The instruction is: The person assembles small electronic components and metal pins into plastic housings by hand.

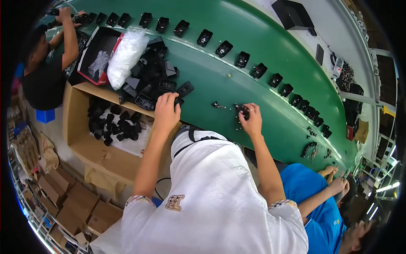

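Note:
My left hand (167,111) is closed at the near right edge of a heap of black plastic housings (153,70), its fingers on a small black plastic piece (179,101) that shows past the fingertips. To the right, my right hand (253,120) is bent round a dark part with small light specks (242,111), low over the green work surface (207,91). A small dark piece with a thin wire (216,104) lies left of that hand. What the fingers cover cannot be made out.
Black units (204,38) stand in a long curved row beyond my hands. An open cardboard box (110,163) with black pieces is at my left. A clear plastic bag (127,57) lies beside a black-and-red box (98,55). Co-workers sit left, in black (44,86), and right, in blue (315,203).

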Demonstrator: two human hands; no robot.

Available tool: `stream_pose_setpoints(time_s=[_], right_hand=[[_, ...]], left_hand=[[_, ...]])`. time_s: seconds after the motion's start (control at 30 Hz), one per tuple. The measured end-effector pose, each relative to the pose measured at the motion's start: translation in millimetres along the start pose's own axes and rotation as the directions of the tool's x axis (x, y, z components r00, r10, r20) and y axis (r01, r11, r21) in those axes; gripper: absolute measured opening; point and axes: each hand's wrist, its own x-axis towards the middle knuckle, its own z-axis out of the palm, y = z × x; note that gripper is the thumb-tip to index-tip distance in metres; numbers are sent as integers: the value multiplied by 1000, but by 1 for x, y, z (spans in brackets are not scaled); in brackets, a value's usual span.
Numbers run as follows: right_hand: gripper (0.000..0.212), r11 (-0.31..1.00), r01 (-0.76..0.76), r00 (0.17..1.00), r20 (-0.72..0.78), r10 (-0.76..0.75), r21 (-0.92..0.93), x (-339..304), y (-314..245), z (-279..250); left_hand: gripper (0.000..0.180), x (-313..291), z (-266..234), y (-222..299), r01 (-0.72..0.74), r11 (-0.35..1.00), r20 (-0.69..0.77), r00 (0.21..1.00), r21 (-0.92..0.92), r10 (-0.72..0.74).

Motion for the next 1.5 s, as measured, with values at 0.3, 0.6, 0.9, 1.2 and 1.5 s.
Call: stream_pose_setpoints(time_s=[0.3,0.6,0.9,1.2,1.5], right_hand=[[52,948,-194,976,-150,160,-252,-3,-1,-26],[34,993,117,960,253,-120,29,30,-86,36],[29,883,-348,921,291,260,315,34,-63,38],[20,170,-599,761,490,425,782,25,-74,-26],[23,295,-440,895,387,220,848,19,-121,-54]], left_hand=[[50,56,46,-16,-141,821,225,974,554,15],[44,52,34,22,187,965,275,952,-182,-133],[30,24,44,4,752,3,724,636,-659,-268],[43,29,42,39,775,-26,775,632,-631,25],[47,38,35,77,761,-153,734,649,-631,200]])
